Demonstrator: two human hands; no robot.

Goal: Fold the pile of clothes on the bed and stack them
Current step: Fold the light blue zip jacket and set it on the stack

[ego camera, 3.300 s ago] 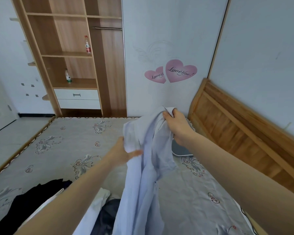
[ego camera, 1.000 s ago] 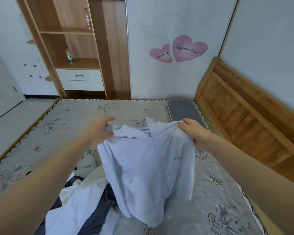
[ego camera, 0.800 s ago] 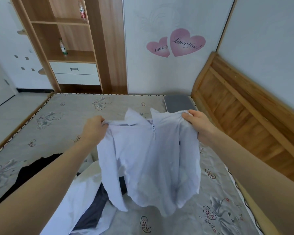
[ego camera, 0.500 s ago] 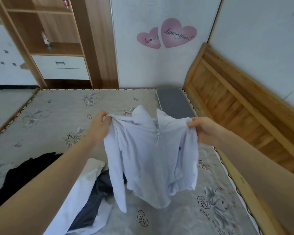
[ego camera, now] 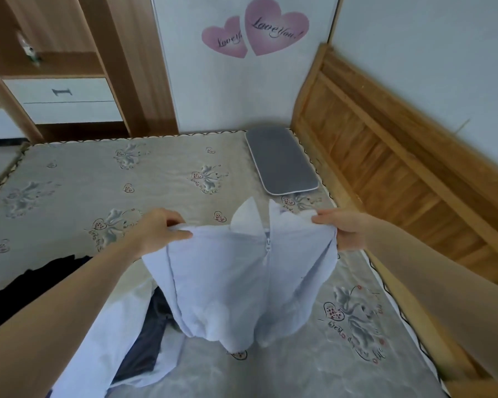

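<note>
A pale blue zip-neck shirt (ego camera: 242, 282) hangs spread out in front of me, its hem touching the grey patterned mattress (ego camera: 127, 173). My left hand (ego camera: 158, 231) pinches its left shoulder. My right hand (ego camera: 339, 228) grips its right shoulder. The collar stands up between the two hands. Under my left arm lies the pile: a white garment (ego camera: 107, 340), a dark navy garment (ego camera: 144, 340) and a black garment (ego camera: 32, 285) further left.
A flat grey cushion (ego camera: 282, 162) lies at the far right corner of the bed. The wooden headboard (ego camera: 385, 179) runs along the right side. A wooden wardrobe with white drawers (ego camera: 64, 99) stands beyond the bed's far edge.
Both hands have lowered the shirt toward the mattress and drawn its shoulders wider apart. Its hem now touches the bed. My view has tilted further down.
</note>
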